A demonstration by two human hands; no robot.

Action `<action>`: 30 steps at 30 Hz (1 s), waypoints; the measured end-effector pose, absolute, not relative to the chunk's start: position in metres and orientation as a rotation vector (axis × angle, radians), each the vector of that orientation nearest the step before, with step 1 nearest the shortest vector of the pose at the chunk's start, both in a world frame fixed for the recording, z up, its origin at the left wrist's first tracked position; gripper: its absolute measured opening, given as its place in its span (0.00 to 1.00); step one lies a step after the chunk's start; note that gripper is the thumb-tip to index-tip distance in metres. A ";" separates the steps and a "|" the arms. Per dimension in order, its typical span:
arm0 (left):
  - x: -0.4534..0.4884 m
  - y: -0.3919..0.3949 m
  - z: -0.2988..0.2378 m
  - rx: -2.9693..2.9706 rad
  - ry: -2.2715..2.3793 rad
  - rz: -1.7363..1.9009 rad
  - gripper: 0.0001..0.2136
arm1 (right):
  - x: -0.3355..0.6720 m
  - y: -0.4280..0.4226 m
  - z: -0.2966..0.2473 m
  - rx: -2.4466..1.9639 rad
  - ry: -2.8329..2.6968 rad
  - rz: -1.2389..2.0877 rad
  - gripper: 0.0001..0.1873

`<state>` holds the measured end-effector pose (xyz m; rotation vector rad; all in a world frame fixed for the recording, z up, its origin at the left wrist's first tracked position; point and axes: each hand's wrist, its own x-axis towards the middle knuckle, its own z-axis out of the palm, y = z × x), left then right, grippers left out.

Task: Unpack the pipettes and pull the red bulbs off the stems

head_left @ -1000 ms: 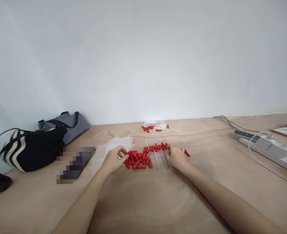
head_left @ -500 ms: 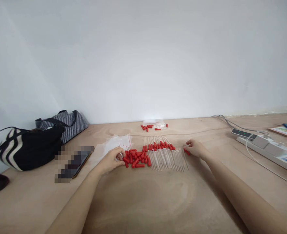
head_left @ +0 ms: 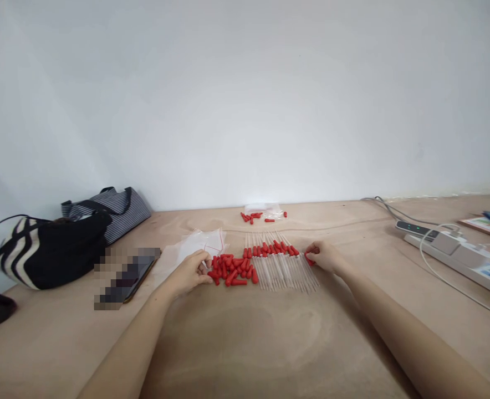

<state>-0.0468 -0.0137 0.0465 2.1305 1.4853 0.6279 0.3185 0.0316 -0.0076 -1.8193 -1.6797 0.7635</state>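
My left hand (head_left: 190, 271) rests at the left edge of a heap of red rubber dropper bulbs (head_left: 230, 269), thumb and fingers apart and touching the outer bulbs. Right of the heap, a row of clear glass dropper tubes (head_left: 284, 272) lies side by side, narrow tips toward me. Behind it lie more glass tubes fitted with red bulbs (head_left: 265, 249), tips pointing to the wall. At the row's right end, my right hand (head_left: 323, 257) pinches a red dropper bulb (head_left: 309, 259), close to the last tubes. The fingers partly hide this bulb.
Clear plastic bags (head_left: 195, 244) lie behind my left hand. Several red bulbs (head_left: 251, 216) and a small bag (head_left: 264, 209) are near the wall. A phone (head_left: 131, 277) and fabric bags (head_left: 62, 249) stand left; a power strip (head_left: 461, 255) with cables lies right.
My right hand has moved slightly left with the red dropper bulb, closer to the end of the tube row. My left hand has barely moved beside the heap.
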 end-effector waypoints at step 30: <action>-0.062 -0.010 0.044 1.857 1.486 0.576 0.14 | 0.278 0.066 0.017 -2.134 -1.690 0.695 0.12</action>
